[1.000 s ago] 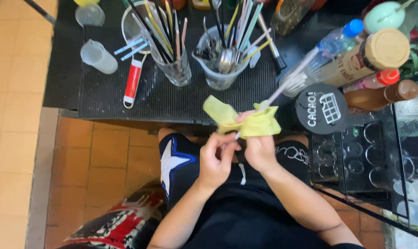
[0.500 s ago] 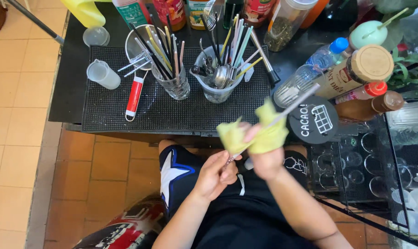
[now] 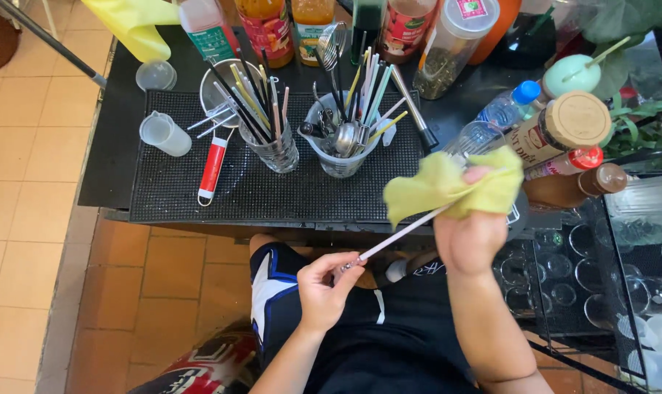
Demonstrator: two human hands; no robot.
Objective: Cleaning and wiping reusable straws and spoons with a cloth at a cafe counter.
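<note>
So a pale reusable straw (image 3: 400, 237) is being pinched at its lower end by the fingertips of the left hand (image 3: 324, 288), down around 6 o'clock in the view. The straw is angled up toward 2 o'clock, where its upper part is wrapped in a yellow-green cloth (image 3: 437, 186). That cloth is bunched up and squeezed around the straw by the right hand (image 3: 470, 237), fingers curled shut over it.

Up at 12 o'clock, a black ribbed mat (image 3: 199, 197) is laid on the dark counter. Two clear cups are parked on it: a glass of straws (image 3: 272, 149) and, just beside it at 3 o'clock, a plastic cup of spoons (image 3: 338, 149). A red-handled tool (image 3: 213, 168) is laid flat at the glass's 9 o'clock, with a small clear measuring cup (image 3: 164, 133) further out that way.
</note>
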